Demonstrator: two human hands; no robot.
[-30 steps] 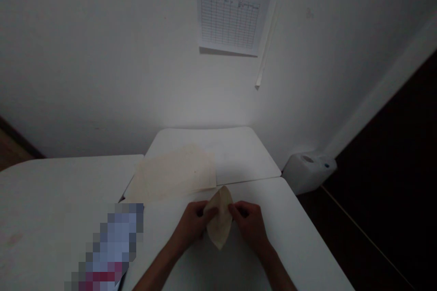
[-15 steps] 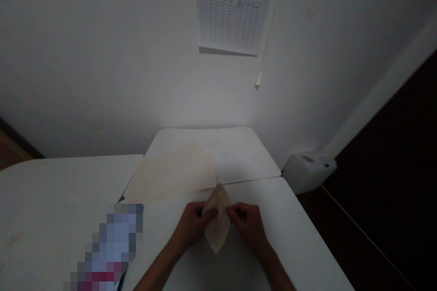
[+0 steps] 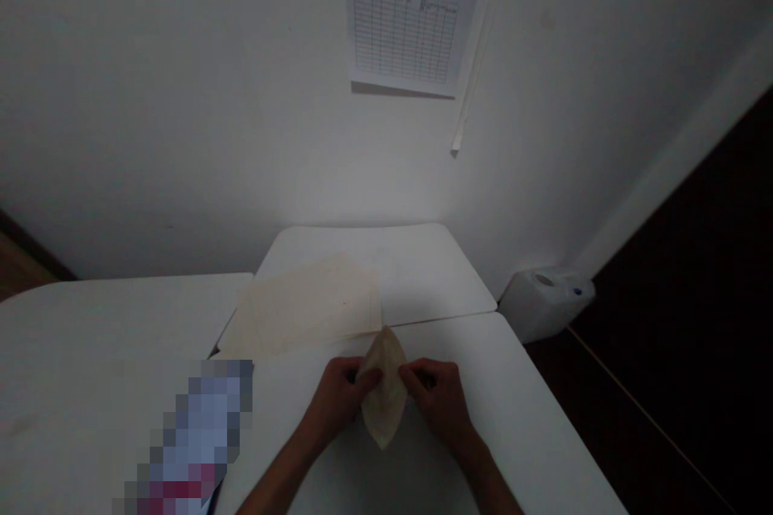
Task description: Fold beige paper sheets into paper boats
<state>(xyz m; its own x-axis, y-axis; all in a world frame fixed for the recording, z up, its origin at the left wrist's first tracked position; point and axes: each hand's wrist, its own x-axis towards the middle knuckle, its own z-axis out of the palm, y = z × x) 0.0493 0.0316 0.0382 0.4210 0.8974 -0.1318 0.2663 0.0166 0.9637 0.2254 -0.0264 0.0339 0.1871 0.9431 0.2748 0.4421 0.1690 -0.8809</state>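
Now the beige piece (image 3: 385, 409) sits slightly further left.

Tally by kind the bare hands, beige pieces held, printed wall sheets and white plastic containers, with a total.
Hands: 2 (left hand, right hand)
Held beige piece: 1
Printed wall sheet: 1
White plastic container: 1
Total: 5
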